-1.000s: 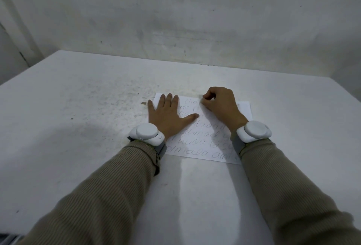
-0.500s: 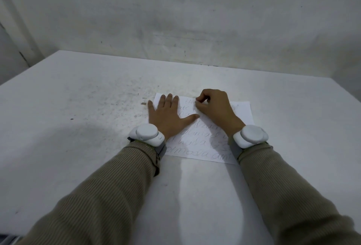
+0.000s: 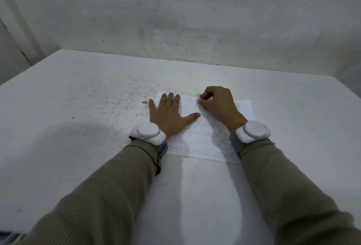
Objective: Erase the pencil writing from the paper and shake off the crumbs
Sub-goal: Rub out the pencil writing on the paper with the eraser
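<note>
White paper (image 3: 220, 141) lies flat on a pale grey table (image 3: 78, 119), a little right of the middle and close in front of the person, with its long sides running left to right. Pencil writing (image 3: 199, 152) crosses it in looping lines, plain to read as strokes on the near half and much fainter toward the far edge. The left hand (image 3: 168, 116) presses down on the left part of the sheet, palm flat and fingers straight, the thumb spread out to the right and the little finger lying just off the paper's left edge on the table. The right hand (image 3: 218, 104) sits on the far middle of the sheet with its fingers curled and the thumb and forefinger tips drawn together against the paper; whether they pinch anything I cannot tell, as the spot is too small to make out. The left thumb tip reaches close to the heel of the right hand. Each wrist carries a rounded white band (image 3: 147, 133), above ribbed olive-brown sleeves (image 3: 109, 186). Dark specks (image 3: 121, 96) dot the table left of the paper, and a small brown scrap (image 3: 144, 102) lies just beside the left little finger. A scuffed grey wall (image 3: 175, 20) stands behind the table.
</note>
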The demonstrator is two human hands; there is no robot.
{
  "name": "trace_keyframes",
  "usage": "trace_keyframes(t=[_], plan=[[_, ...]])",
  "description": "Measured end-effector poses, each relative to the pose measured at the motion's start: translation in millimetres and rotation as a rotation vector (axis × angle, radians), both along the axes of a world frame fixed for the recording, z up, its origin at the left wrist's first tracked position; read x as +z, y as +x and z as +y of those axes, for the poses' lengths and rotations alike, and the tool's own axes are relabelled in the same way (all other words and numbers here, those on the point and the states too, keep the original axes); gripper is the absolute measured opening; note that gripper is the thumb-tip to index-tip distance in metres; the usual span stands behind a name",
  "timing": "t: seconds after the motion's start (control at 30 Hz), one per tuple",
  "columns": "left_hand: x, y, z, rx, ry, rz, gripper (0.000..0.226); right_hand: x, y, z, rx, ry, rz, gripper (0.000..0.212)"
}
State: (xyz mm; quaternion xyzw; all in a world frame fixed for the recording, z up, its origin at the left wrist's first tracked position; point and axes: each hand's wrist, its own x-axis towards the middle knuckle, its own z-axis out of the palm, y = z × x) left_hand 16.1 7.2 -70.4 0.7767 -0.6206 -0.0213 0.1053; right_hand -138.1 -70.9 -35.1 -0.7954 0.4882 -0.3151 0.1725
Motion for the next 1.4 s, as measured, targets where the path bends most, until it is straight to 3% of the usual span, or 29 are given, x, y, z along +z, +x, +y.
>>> trace_keyframes(t=[0.07, 0.23, 0.43, 0.6, 0.77, 0.93, 1.1, 1.27, 1.4], plan=[[0, 0, 0, 0.001, 0.0, 0.004, 0.107, -3, 4, 2, -0.055, -0.042, 0.013, 0.01], [0, -1, 0, 0.001, 0.0, 0.011, 0.109, 6, 8, 10, 0.111, 0.026, 0.025, 0.005], [0, -1, 1, 0.0, -0.007, 0.0, 0.107, -3, 1, 2, -0.052, -0.043, -0.003, 0.012], [4, -1, 3, -0.01, 0.003, 0.021, 0.107, 2, 4, 8, 0.091, 0.025, 0.003, 0.007], [4, 0, 3, -0.011, 0.007, 0.013, 0.105, -3, -1, 0, -0.066, -0.052, -0.005, 0.012], [3, 0, 2, -0.012, 0.006, 0.031, 0.108, 0, 10, 9, 0.074, 0.007, -0.039, 0.007], [3, 0, 2, -0.014, 0.009, 0.024, 0.108, -5, 10, 2, -0.074, -0.063, -0.009, 0.012], [5, -1, 3, -0.012, 0.023, 0.039, 0.109, 0, 21, 10, 0.073, 0.012, -0.012, 0.006], [4, 0, 3, -0.011, 0.022, 0.041, 0.109, -3, 14, 2, -0.054, -0.036, 0.011, 0.012]])
